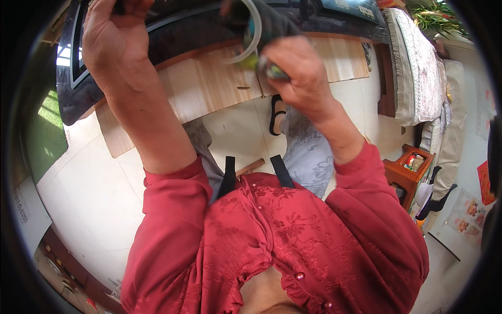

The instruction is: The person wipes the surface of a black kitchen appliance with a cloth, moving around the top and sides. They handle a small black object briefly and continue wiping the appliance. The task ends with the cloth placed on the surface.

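Note:
My right hand [300, 70] is closed around a blurred, pale-rimmed round object [255, 29]. This looks like a clear container, though the blur hides its exact kind; bits of green and yellow show near my fingers. It is held up over the near edge of the dark glossy tabletop [196, 31]. My left hand [115, 43] is raised at the upper left, its fingertips partly cut off by the picture's edge. Something dark shows between those fingers, but I cannot make out what it is or whether it is held.
Pale wooden boards [208, 84] jut out below the dark tabletop, above my knees. A cushioned seat with a fringed cover [417, 66] stands at the right. Below it is a small wooden stool [408, 172] with packets in it. A green mat [47, 129] lies at the left.

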The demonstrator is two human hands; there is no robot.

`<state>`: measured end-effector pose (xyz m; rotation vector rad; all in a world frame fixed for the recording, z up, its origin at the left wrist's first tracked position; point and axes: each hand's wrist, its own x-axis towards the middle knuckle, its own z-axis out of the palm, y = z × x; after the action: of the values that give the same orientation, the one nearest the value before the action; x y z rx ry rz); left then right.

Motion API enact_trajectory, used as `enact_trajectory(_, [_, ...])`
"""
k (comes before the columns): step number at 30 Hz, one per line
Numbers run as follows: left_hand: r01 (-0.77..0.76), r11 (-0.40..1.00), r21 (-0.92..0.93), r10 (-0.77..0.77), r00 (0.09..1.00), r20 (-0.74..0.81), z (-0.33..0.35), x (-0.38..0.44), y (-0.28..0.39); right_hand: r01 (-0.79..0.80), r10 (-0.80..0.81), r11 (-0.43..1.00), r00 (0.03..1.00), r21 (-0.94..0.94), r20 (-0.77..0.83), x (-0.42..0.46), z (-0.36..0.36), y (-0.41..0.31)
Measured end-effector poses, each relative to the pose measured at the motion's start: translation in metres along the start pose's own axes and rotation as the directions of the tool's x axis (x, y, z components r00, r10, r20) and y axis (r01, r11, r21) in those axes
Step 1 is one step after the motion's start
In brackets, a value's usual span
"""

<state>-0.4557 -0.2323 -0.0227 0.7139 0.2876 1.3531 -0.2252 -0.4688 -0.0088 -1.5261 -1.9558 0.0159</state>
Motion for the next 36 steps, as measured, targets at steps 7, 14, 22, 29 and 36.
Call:
enact_trajectory(7, [-0.085,0.992,0.093,0.090,0.995,-0.048,0.007,-0.001,-0.002,-0.314,0.215,0.869,0.935,-0.382,-0.281,-0.064,-0.016,0.029])
enact_trajectory(14, [-0.134,0.879,0.458,0.264,0.936,-0.233,0.048,-0.031,0.002,-0.069,0.063,0.990,0.997,0.122,0.054,-0.019,0.060,-0.104])
enact_trajectory(22, [-0.085,0.732,0.676,0.173,0.983,-0.065,0.055,-0.023,0.027,-0.036,0.044,0.702,0.999,0.711,0.007,-0.019,0.025,-0.082])
enact_trajectory(29, [-0.242,-0.184,0.953,0.156,0.950,0.271,0.011,0.009,0.047,-0.092,0.099,0.995,0.966,0.041,-0.238,-0.032,0.023,-0.044])
enact_trajectory(36, [-0.239,-0.483,0.843,0.165,0.920,0.355,-0.011,0.011,0.031,-0.163,-0.123,0.619,0.946,0.768,0.300,-0.073,0.060,-0.095])
